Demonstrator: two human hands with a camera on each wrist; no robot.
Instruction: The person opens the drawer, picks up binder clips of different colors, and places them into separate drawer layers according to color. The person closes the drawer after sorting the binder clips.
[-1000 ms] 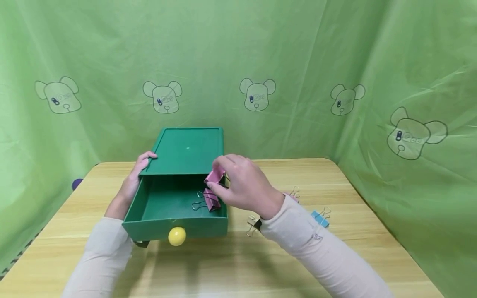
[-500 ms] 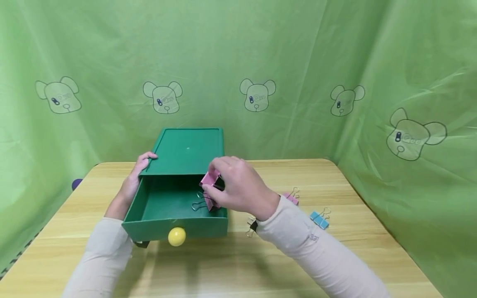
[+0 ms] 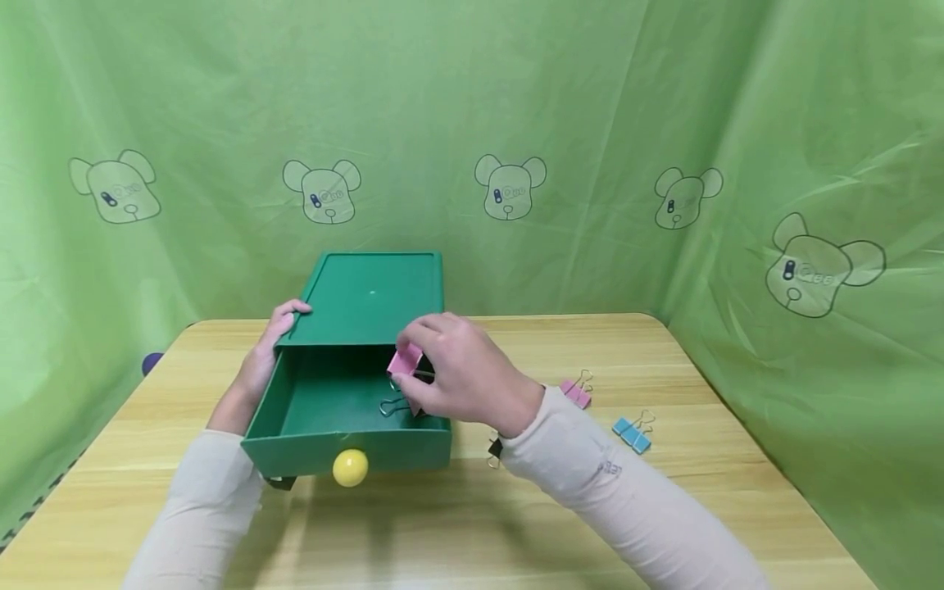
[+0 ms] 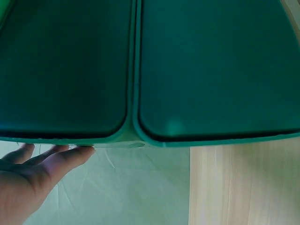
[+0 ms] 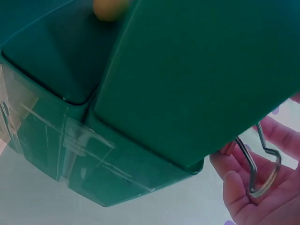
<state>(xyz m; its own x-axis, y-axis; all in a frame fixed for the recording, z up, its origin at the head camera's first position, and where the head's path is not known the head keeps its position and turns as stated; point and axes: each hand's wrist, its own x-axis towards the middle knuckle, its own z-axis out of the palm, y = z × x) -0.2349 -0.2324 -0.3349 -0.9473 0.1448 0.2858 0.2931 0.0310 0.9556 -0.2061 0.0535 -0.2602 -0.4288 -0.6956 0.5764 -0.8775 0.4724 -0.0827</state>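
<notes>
My right hand (image 3: 465, 369) pinches a pink binder clip (image 3: 405, 360) between thumb and fingers, over the right side of the pulled-out green drawer (image 3: 347, 453). The clip's wire handle (image 5: 255, 176) shows against the palm in the right wrist view. Below the hand, a darker pink binder clip lies in the drawer, mostly hidden, with its wire handle (image 3: 391, 407) visible. My left hand (image 3: 261, 360) rests against the left side of the green drawer box (image 3: 372, 299); its fingers (image 4: 70, 158) lie extended along the wall in the left wrist view.
A pink binder clip (image 3: 576, 394) and a blue one (image 3: 632, 435) lie on the wooden table (image 3: 701, 492) at right. A black clip (image 3: 496, 448) is partly hidden by the right sleeve. A yellow knob (image 3: 350, 468) projects from the drawer front. Green curtain (image 3: 590, 98) surrounds the table.
My right hand has moved left with the pink binder clip, farther over the drawer, and now covers more of the darker clip inside. My left hand and the box have stayed put.
</notes>
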